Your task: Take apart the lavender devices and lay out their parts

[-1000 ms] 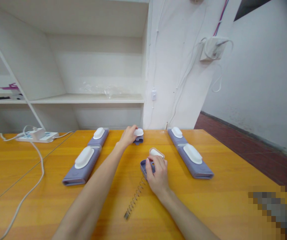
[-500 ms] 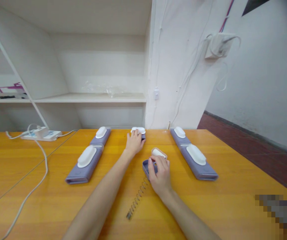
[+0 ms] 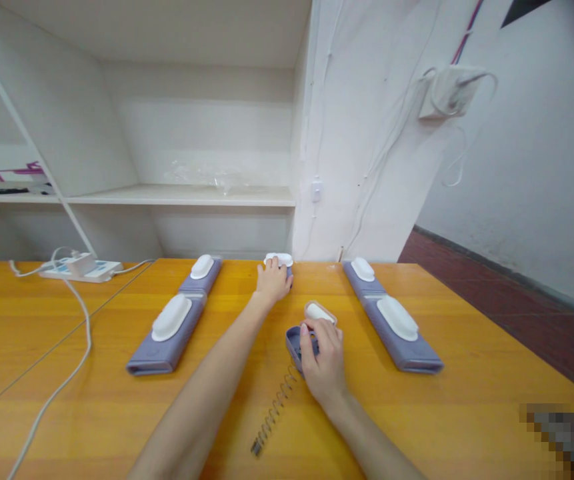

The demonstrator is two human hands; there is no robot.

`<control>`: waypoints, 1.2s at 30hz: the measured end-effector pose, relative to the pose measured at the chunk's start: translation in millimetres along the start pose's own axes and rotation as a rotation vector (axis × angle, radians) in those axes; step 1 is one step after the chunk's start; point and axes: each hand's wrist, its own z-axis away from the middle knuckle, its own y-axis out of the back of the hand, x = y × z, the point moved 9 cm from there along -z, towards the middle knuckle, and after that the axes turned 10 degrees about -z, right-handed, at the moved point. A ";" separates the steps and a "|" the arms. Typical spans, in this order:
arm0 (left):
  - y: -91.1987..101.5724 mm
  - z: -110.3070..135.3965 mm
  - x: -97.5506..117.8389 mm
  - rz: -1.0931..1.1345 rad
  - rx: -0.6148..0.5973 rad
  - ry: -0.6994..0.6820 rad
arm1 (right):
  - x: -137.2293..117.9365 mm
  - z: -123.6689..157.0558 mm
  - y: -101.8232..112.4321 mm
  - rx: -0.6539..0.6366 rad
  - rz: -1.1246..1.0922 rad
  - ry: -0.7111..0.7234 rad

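My left hand (image 3: 273,281) reaches to the far table edge, its fingers curled over a purple piece with a white oval top (image 3: 279,259); the hand hides most of its purple part. Nearer to me, my right hand (image 3: 324,353) is closed at the right side of an open purple housing (image 3: 294,340), thumb and forefinger close together over its hollow. What its fingertips pinch inside is hard to make out. A coiled wire (image 3: 279,405) with a small dark end runs from the housing toward me. Just beyond the right fingers lies a white oval part with a pinkish rim (image 3: 320,311).
Folded purple pieces with white oval tops lie in a row on the left (image 3: 171,317) and on the right (image 3: 397,319). A power strip (image 3: 81,267) with a white cable sits at the left back. White shelving (image 3: 181,195) stands behind the wooden table (image 3: 377,413).
The view has shifted slightly. My left hand's thumb has come closer in to the far purple piece. My right hand stays at the housing, in nearly the same pose.
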 end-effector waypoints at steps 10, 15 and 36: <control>7.3 -3.2 -0.6 -0.033 0.034 0.001 | 12.8 -13.8 11.0 0.089 0.052 -0.086; 18.1 17.2 -7.7 -0.018 0.093 -0.026 | 50.3 -39.5 19.7 -0.051 0.297 -0.335; 13.8 109.5 -10.8 0.142 -0.062 -0.197 | 72.9 -121.0 -28.5 -0.568 0.419 -0.134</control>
